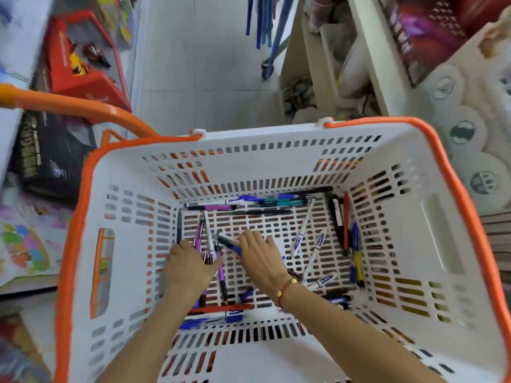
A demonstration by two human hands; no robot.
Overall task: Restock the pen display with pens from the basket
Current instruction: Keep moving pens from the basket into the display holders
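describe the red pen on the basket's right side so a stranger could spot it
Look in the white basket with the orange rim. Along the right edge of its slotted floor, pens lie lengthwise in a row. The red pen is the only all-red one there, between black-and-white pens and blue ones.

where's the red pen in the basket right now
In the head view, the red pen lies along the right edge of the white slotted plastic basket floor, beside black and white pens.
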